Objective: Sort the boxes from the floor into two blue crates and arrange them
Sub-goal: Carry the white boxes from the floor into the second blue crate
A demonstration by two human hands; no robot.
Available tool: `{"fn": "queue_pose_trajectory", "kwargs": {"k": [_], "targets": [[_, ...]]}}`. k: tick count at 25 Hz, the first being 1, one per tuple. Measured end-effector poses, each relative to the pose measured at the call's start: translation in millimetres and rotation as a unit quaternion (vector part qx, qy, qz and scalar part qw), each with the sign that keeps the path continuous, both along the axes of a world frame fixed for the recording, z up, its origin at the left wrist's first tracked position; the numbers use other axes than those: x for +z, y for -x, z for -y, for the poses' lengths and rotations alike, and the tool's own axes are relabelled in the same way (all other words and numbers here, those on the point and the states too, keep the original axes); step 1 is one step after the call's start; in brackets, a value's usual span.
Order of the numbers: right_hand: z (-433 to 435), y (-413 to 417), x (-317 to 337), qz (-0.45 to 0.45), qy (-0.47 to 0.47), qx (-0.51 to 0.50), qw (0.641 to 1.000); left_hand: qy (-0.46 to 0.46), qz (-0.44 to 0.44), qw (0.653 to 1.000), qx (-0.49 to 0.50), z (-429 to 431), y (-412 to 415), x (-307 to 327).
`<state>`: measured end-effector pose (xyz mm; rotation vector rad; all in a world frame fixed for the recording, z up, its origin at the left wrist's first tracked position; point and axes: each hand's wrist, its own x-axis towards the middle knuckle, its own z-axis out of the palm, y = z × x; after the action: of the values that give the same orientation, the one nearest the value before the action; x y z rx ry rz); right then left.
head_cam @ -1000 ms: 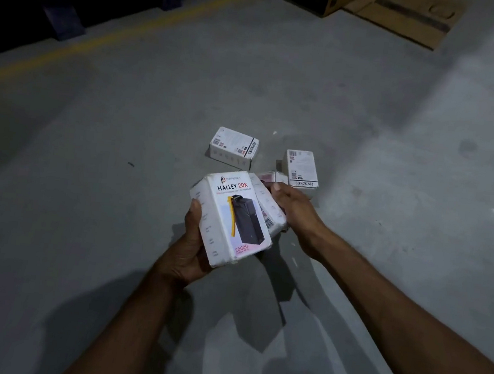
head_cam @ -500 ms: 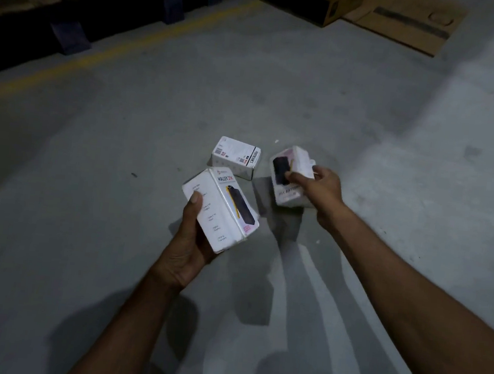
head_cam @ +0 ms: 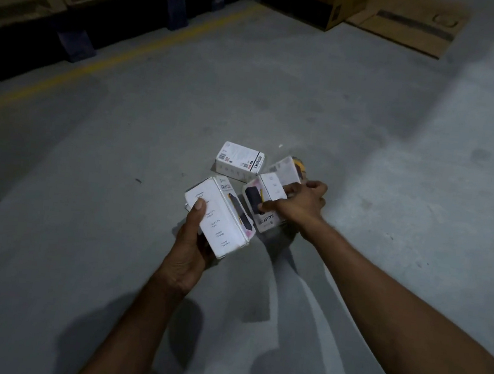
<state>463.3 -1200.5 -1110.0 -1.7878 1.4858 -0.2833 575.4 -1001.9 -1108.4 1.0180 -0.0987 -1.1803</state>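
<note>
Low over the floor (head_cam: 367,132), my left hand (head_cam: 192,242) grips the first box (head_cam: 220,223) and my right hand (head_cam: 300,206) pinches the second box (head_cam: 260,208), likely to carry both together.

Left hand (head_cam: 190,252) holds box (head_cam: 223,224); right hand (head_cam: 301,206), second box (head_cam: 273,187).

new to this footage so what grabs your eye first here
The two hands at the centre, bright in the dim light: the left hand holds a white box and the right hand grips a second box beside it. Just beyond them a third white box lies on the concrete floor, and a yellow line runs across the upper left.
</note>
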Motion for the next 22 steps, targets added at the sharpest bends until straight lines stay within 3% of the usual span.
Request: {"fn": "queue_pose_trajectory", "kwargs": {"k": [5,10,13,15,18,22], "targets": [[-16,-10,7,-0.091,0.012,0.058,0.994,-0.034,0.058,0.995,0.08,-6,2,13],[-98,22,42,-0.05,0.218,0.012,0.975,-0.104,0.139,0.955,0.242,-46,14,77],[-140,37,111,0.004,0.314,-0.008,0.95,-0.119,0.199,0.916,0.328,-72,17,153],[-156,36,175,0.039,0.379,0.005,0.924,-0.175,0.295,0.881,0.327,-86,15,215],[-168,25,286,0.07,0.482,0.045,0.872,-0.254,0.459,0.777,0.349,-107,10,323],[-188,10,438,0.086,0.565,0.085,0.816,-0.273,0.551,0.683,0.394,-147,6,483]]}}
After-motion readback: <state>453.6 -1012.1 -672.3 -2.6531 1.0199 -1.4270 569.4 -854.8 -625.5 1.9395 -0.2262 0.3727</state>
